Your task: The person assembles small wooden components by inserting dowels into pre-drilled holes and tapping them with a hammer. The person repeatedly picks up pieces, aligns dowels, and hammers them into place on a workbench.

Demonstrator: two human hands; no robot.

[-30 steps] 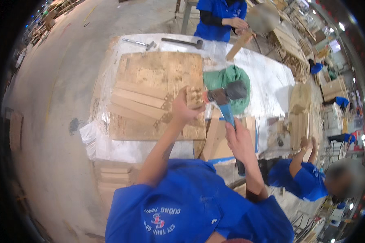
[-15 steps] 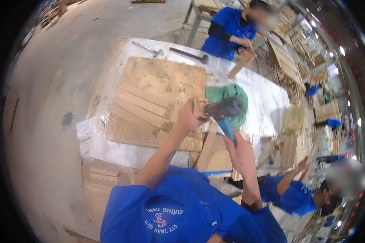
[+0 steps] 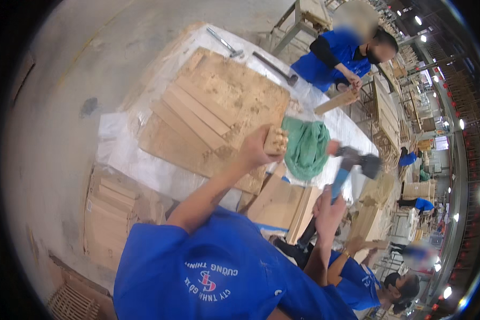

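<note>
My left hand (image 3: 255, 149) is closed round a pale wooden piece (image 3: 276, 141) with a notched end, held up over the right edge of a worn board (image 3: 240, 85). How far the piece extends behind the fingers is hidden. In my right hand (image 3: 329, 214) is a mallet (image 3: 342, 178), gripped by its blue handle. Its head has one dark end and one reddish end, and stands apart from the wooden piece, off to the right. Several flat wooden strips (image 3: 194, 114) lie on the board, left of my left hand.
A green cloth (image 3: 306, 146) is bundled right of the board. A steel hammer (image 3: 224, 42) and a dark hammer (image 3: 274, 68) lie along the far side. Across the table a co-worker (image 3: 333, 58) holds a wooden piece; another person (image 3: 360, 280) is at lower right. Stacked planks (image 3: 112, 213) stand at left.
The mallet has moved away from the wooden piece to the right, with my right hand. My left hand keeps its hold on the piece. The whole view has turned and shifted somewhat.
</note>
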